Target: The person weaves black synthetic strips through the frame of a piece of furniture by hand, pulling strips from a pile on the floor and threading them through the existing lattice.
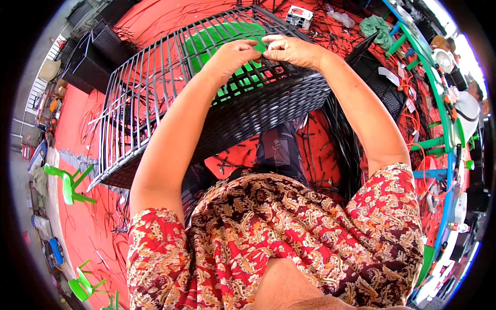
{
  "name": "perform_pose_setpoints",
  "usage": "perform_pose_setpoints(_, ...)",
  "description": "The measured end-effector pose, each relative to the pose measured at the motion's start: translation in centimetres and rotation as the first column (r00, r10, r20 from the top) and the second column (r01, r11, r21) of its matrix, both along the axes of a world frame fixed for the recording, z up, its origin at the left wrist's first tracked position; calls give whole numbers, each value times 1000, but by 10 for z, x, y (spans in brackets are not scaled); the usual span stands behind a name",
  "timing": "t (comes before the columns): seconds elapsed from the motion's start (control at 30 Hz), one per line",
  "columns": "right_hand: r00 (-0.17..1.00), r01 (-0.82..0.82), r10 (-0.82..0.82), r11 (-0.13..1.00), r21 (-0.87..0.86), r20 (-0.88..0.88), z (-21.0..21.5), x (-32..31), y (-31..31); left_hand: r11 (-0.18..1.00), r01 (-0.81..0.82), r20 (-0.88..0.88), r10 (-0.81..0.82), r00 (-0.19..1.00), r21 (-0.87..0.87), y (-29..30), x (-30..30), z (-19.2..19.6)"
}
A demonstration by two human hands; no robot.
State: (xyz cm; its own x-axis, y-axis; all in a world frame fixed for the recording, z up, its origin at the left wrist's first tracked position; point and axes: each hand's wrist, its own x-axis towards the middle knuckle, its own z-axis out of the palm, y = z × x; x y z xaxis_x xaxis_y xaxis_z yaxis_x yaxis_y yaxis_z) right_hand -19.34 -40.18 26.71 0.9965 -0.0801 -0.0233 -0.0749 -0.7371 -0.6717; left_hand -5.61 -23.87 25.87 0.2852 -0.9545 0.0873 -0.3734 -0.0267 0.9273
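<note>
Across my knees rests a dark woven rattan frame [268, 111], its near side tightly braided and its wide face crossed by slim grey bars. Both hands meet at the frame's upper edge, fingertips almost touching. The fingers of my left hand [235, 58] are pinched together over the bars. Just beside it, my right hand [294, 51] is curled closed at the same spot. Whatever lies between the fingertips is too small to make out. Through the bars shows a bright green plastic surface [209, 44] underneath.
Black strips lie scattered over the red floor covering [77, 217], with a thick bundle of strips [343, 155] by my right leg. Green plastic chairs [68, 186] stand at left. Black woven pieces [95, 57] are at far left. A blue and green metal frame [439, 134] runs along the right, with a person [467, 108] beyond.
</note>
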Motion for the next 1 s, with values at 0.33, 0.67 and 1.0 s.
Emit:
perform_pose_setpoints(0.33,989,148,-149,989,-27,-17,-7,4,17,892,-230,736,-150,660,388,-8,-5,-24)
perform_pose_setpoints(0.67,994,91,-70,959,-269,88,0,2,13,1000,-20,144,19,989,4,-4,-2,-27)
perform_pose_setpoints(1.0,997,42,-60,946,321,49,-9,19,39,994,-102,534,104,839,-34,39,32,-8)
